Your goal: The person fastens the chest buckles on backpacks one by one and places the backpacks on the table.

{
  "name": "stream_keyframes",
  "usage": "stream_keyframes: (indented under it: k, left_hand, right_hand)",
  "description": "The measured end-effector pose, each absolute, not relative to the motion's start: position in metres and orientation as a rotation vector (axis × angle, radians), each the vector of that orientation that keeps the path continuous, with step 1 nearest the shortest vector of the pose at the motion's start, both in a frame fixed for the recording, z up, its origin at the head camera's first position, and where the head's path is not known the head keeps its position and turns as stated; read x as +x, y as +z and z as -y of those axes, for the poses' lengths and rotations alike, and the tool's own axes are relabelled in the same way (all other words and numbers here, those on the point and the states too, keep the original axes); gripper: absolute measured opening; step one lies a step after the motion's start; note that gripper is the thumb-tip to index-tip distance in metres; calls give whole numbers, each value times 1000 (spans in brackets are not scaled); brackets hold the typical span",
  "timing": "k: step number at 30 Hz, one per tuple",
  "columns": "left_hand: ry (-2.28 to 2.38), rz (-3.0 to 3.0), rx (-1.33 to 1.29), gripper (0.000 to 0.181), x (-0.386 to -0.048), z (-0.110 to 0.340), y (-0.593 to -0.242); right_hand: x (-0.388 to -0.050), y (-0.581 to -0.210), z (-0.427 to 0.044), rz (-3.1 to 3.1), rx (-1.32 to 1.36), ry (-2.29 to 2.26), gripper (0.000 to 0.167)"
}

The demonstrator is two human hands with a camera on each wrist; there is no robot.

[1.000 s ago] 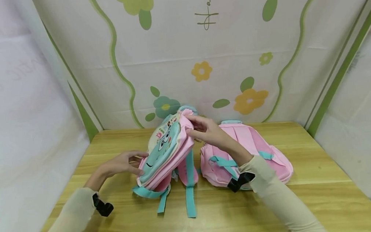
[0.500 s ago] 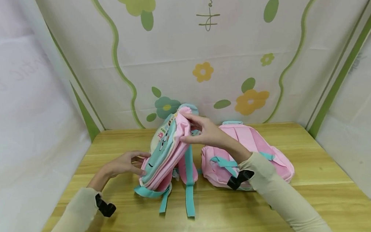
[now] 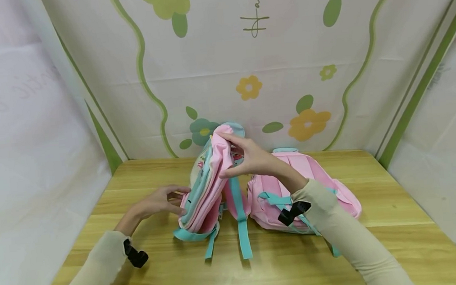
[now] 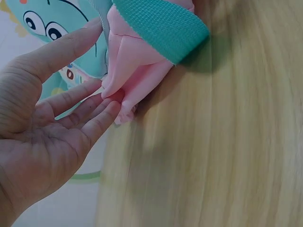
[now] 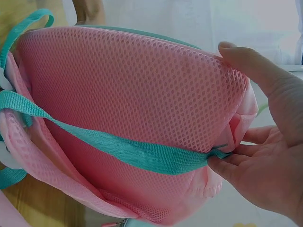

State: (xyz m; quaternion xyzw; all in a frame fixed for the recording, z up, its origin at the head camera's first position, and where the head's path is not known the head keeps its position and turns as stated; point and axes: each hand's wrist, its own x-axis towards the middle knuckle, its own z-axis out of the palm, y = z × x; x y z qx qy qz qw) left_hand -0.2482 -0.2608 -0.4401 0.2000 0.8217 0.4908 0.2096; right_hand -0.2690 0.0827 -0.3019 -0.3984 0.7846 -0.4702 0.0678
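Note:
A pink and teal child's backpack [image 3: 217, 179] stands tilted left of the table's middle, its narrow side toward me. My right hand [image 3: 254, 158] grips its upper side. In the right wrist view, the thumb lies at the edge of the pink mesh back panel [image 5: 137, 80], and the fingers are by the end of a teal strap [image 5: 142, 153]. My left hand [image 3: 157, 203] touches the lower left edge with nearly straight fingers. The left wrist view shows its thumb over the cartoon-face front [image 4: 35, 33], its other fingers against pink fabric [image 4: 137, 66]. Teal strap ends [image 3: 244, 240] hang onto the table.
A second pink backpack [image 3: 305, 167] lies strap side up, close to the right of the first and partly behind my right forearm. The wooden table [image 3: 208, 284] meets a flowered cloth backdrop [image 3: 205, 63] behind, with white cloth at both sides.
The backpack has turned, so its cartoon front now faces more to the left and its side shows. Its top has risen slightly. My left hand has shifted a little right with it.

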Motion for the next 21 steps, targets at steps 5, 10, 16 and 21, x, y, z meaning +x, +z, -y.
stream_keyframes:
  k: [5,10,16,21]
  left_hand:
    - [1394,-2284,546,76,-250,253,-445]
    - [1428,-2284,530,75,-250,244,-448]
    - [1475,-2279,567,74,-249,234,-452]
    - [1525,-2248,553,74,-249,226,-456]
  right_hand:
    - [-273,-296,-83,-2325,-1200,-1401,105]
    - [-277,-291,-82,-2284,-1199,-1432,103]
    - [-279,-284,-79,-2369,-1221,-1394,99]
    - [-281,-279,-76,-2401,-1237,-1347,97]
